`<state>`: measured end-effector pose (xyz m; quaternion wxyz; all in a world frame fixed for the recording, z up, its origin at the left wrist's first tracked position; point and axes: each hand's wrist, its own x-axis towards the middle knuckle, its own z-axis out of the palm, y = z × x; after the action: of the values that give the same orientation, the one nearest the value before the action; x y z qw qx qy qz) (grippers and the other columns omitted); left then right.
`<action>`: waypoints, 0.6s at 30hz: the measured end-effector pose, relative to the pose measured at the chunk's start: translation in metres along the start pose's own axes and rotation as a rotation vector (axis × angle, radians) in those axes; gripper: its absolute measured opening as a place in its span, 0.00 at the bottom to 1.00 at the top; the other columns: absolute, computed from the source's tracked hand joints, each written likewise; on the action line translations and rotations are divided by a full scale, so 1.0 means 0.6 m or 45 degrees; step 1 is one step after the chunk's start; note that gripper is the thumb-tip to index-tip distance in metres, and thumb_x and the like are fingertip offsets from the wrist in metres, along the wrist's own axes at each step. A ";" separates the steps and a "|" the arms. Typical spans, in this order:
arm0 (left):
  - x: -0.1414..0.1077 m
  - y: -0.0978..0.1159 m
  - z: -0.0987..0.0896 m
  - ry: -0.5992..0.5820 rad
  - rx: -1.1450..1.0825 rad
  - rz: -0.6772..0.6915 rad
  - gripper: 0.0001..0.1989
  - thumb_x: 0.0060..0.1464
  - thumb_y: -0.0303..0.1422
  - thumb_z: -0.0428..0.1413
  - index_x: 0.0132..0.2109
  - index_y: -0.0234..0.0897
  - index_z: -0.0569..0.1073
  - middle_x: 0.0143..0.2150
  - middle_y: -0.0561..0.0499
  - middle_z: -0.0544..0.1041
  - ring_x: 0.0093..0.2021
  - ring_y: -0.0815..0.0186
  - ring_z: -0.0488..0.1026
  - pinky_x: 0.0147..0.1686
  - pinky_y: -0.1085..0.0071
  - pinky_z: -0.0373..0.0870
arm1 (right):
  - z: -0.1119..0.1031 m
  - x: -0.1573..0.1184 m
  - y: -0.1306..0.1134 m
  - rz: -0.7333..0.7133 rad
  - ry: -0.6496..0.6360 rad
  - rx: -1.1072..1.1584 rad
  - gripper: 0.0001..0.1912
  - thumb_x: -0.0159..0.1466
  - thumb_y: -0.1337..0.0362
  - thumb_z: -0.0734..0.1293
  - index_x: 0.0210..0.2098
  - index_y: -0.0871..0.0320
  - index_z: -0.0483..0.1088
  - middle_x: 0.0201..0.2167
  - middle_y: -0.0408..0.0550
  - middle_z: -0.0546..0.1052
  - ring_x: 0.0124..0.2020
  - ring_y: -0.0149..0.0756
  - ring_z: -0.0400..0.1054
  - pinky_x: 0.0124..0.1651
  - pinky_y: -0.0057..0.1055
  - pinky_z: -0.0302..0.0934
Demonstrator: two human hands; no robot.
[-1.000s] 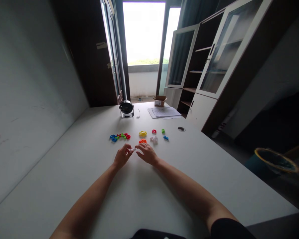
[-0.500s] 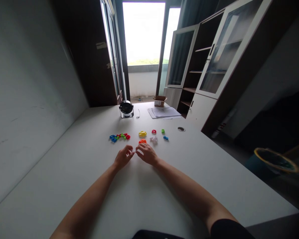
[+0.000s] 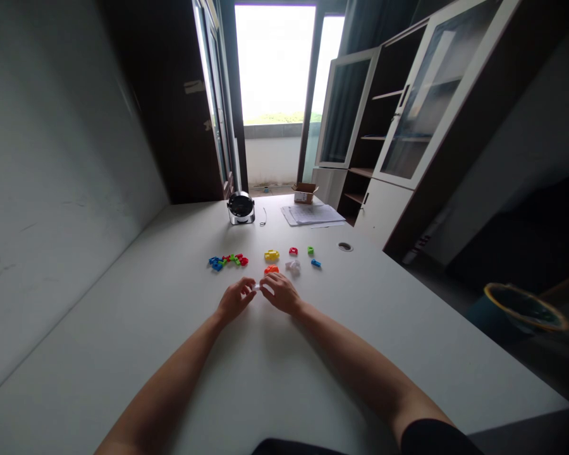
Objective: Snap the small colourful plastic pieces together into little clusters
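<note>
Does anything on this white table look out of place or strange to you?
Yes, slightly: the small blue, red and green plastic pieces lie bunched in an untidy cluster at the left, while the yellow plastic piece and the others lie separately. Nothing looks broken from here.

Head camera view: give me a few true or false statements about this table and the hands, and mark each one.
1. The left hand and right hand are close together over the white table, a small pale piece between their fingertips. True.
2. The right hand is gripping the desk fan. False: the round black desk fan stands at the table's far end, away from both hands.
3. The yellow piece lies left of the red piece. True.
4. The papers sit inside the cardboard box. False: the papers lie on the table, in front of the open cardboard box.
</note>
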<state>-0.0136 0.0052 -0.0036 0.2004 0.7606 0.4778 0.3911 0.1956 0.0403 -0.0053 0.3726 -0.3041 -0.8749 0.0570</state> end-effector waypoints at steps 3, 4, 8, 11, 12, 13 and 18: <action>0.001 0.000 0.001 -0.001 -0.010 0.005 0.10 0.58 0.35 0.56 0.47 0.42 0.71 0.39 0.53 0.79 0.30 0.70 0.74 0.35 0.73 0.71 | -0.001 0.000 -0.001 0.001 0.000 0.003 0.07 0.70 0.61 0.61 0.42 0.54 0.70 0.38 0.50 0.75 0.42 0.40 0.68 0.47 0.39 0.62; 0.001 0.001 0.001 -0.004 -0.010 0.005 0.10 0.58 0.35 0.56 0.47 0.42 0.71 0.39 0.53 0.79 0.30 0.70 0.74 0.35 0.73 0.71 | -0.002 0.000 -0.001 0.003 -0.001 0.002 0.07 0.70 0.61 0.61 0.42 0.54 0.70 0.38 0.50 0.75 0.42 0.40 0.68 0.47 0.39 0.62; 0.001 0.006 -0.001 0.001 0.012 -0.002 0.09 0.60 0.36 0.54 0.47 0.42 0.73 0.38 0.52 0.79 0.30 0.70 0.74 0.35 0.73 0.70 | -0.003 0.001 -0.002 0.004 0.003 0.005 0.07 0.70 0.60 0.61 0.41 0.54 0.70 0.38 0.49 0.75 0.42 0.40 0.68 0.48 0.38 0.62; 0.000 0.010 -0.004 0.014 0.045 -0.022 0.09 0.62 0.37 0.52 0.46 0.42 0.74 0.36 0.52 0.80 0.31 0.69 0.75 0.36 0.73 0.70 | -0.004 0.000 -0.002 0.006 0.008 0.007 0.08 0.70 0.60 0.62 0.43 0.54 0.71 0.38 0.50 0.75 0.42 0.40 0.68 0.47 0.39 0.62; 0.000 0.012 -0.004 0.014 0.052 -0.029 0.10 0.62 0.38 0.52 0.45 0.42 0.74 0.36 0.52 0.80 0.31 0.68 0.75 0.36 0.73 0.70 | -0.003 0.000 -0.002 0.006 0.008 0.005 0.08 0.70 0.59 0.62 0.43 0.54 0.70 0.39 0.50 0.75 0.42 0.40 0.68 0.47 0.39 0.62; 0.000 0.012 -0.005 0.013 0.054 -0.033 0.10 0.62 0.38 0.52 0.45 0.42 0.74 0.36 0.52 0.80 0.32 0.68 0.75 0.36 0.73 0.70 | -0.003 -0.001 -0.002 0.005 0.007 0.001 0.08 0.70 0.59 0.62 0.44 0.54 0.70 0.39 0.50 0.75 0.43 0.41 0.69 0.48 0.39 0.62; 0.000 0.012 -0.006 0.003 0.050 -0.040 0.11 0.62 0.39 0.51 0.46 0.42 0.74 0.36 0.52 0.80 0.32 0.68 0.75 0.33 0.74 0.70 | 0.003 -0.002 0.001 -0.009 -0.001 -0.018 0.07 0.68 0.60 0.64 0.44 0.53 0.70 0.40 0.49 0.75 0.43 0.41 0.69 0.48 0.39 0.62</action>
<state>-0.0122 0.0018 0.0031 0.1911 0.7563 0.4975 0.3794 0.1957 0.0404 -0.0074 0.3702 -0.3036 -0.8765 0.0497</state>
